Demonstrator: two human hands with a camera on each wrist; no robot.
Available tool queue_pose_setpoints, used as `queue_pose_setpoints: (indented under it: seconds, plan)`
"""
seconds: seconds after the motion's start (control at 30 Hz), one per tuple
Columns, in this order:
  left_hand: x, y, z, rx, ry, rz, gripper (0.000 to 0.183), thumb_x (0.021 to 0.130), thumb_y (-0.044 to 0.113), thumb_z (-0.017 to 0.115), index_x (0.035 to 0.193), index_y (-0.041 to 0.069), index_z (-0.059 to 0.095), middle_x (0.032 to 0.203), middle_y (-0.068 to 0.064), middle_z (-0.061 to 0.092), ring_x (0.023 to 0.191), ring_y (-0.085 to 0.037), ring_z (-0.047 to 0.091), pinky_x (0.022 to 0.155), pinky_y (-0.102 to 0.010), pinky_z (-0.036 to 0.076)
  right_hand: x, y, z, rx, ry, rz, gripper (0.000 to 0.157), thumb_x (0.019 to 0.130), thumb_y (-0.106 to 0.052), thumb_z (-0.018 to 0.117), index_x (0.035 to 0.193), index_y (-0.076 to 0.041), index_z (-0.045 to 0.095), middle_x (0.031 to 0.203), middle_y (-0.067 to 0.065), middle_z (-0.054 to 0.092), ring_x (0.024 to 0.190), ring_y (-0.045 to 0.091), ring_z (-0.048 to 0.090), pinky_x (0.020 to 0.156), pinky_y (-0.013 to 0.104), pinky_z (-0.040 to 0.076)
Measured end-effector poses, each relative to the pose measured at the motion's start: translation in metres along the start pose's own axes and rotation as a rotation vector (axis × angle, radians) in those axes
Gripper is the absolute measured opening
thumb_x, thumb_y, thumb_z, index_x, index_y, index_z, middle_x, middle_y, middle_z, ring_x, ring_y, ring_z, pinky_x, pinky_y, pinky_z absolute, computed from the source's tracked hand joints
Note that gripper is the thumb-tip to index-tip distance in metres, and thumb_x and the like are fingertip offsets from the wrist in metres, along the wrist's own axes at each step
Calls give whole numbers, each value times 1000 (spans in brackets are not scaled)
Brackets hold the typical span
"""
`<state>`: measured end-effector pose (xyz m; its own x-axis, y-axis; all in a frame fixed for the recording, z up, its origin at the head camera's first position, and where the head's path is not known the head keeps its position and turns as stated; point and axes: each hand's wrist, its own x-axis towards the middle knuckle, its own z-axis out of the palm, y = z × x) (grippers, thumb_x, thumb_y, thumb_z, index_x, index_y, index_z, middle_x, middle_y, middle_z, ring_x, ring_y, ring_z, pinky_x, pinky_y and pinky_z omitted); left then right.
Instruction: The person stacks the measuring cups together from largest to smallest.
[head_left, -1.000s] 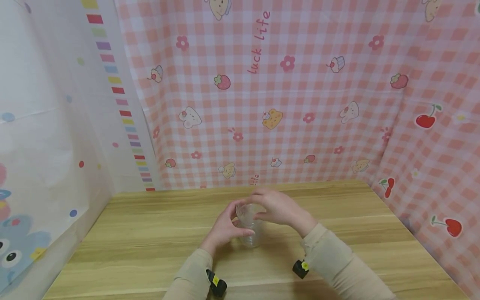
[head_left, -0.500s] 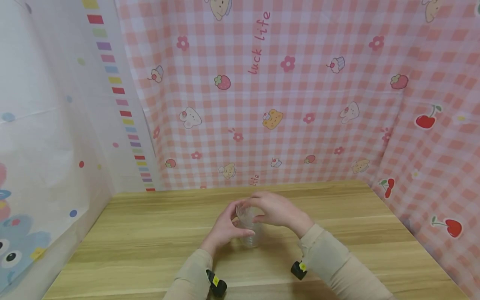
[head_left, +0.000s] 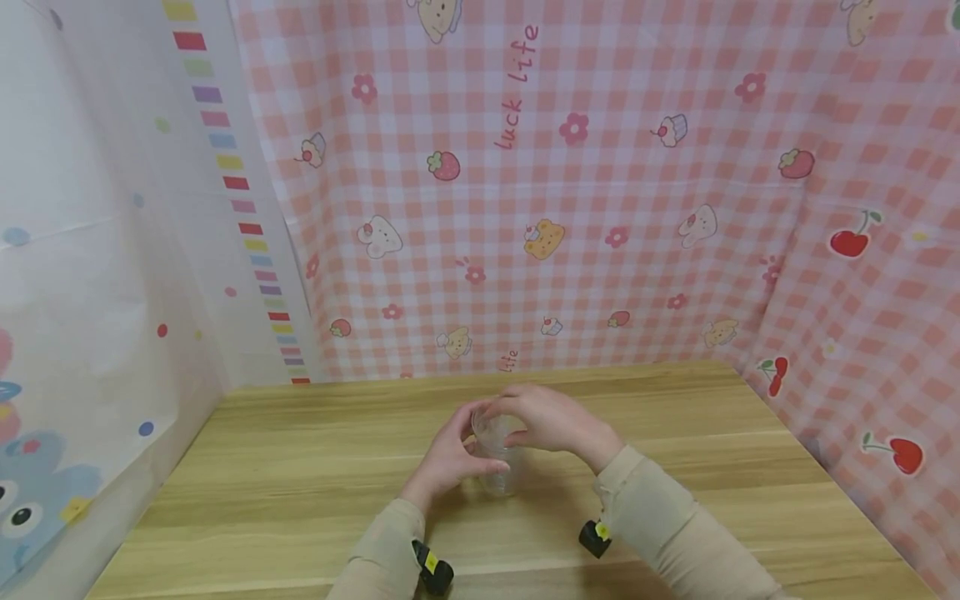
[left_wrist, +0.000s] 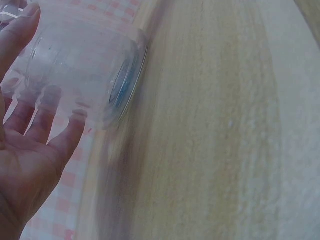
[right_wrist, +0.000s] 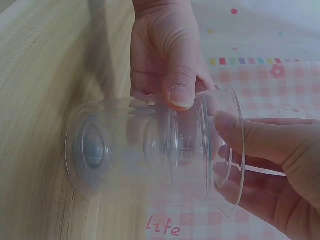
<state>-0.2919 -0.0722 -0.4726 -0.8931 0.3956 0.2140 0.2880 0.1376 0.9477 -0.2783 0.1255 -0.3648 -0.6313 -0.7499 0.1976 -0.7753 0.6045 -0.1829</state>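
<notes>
A clear beaker (head_left: pixel 501 483) stands upright on the table, its mouth tilted slightly toward my left hand in the head view. My left hand (head_left: pixel 444 460) curls round its side, thumb in front and fingers behind. A smaller clear beaker with printed measuring marks (right_wrist: pixel 187 142) sits inside the larger one, as the right wrist view shows. My right hand (head_left: pixel 558 421) reaches into the wide mouth from above, thumb and fingers pinching the smaller beaker near its rim. In the left wrist view the large beaker's base (left_wrist: pixel 127 75) is close over the wood.
The wooden table (head_left: pixel 300 475) runs back to a pink checked cloth (head_left: pixel 637 208). A white printed sheet (head_left: pixel 112 292) hangs at the left, and more checked cloth stands at the right. Black wrist cameras (head_left: pixel 435 575) hang under both sleeves.
My right hand has moved slightly down and to the left with the smaller beaker. My left hand keeps its place round the larger beaker.
</notes>
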Motion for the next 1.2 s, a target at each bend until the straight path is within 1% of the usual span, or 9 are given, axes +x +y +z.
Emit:
queue_pose_setpoints:
  seconds: [0.47,0.7,0.9,1.2]
  plan:
    - [-1,2,0,-10,-4,-1,83,73,1,87,144,13,44,147,-7,46,135,-30,44,106,-47,44,3,2,2,10,-39,10,38,83,-17,81,119,-14,71,122,2,66,113,20,61,96,37,52]
    - [-2,4,0,-21,-9,-3,83,74,1,86,144,13,44,147,-7,46,135,-30,43,106,-49,43,5,2,1,27,-64,12,38,83,-15,81,119,-14,71,123,1,66,114,20,60,96,37,52]
    - [-2,3,0,-16,-7,1,85,73,2,87,145,12,43,147,-8,45,135,-32,43,106,-50,43,8,3,2,36,-88,14,37,83,-14,81,118,-13,71,122,1,67,114,19,61,97,36,51]
    - [-1,3,0,-8,-12,-11,84,74,7,88,145,14,42,147,-6,45,135,-30,43,107,-48,43,10,4,3,47,-121,17,36,83,-11,81,118,-13,71,120,0,67,112,19,61,96,35,52]
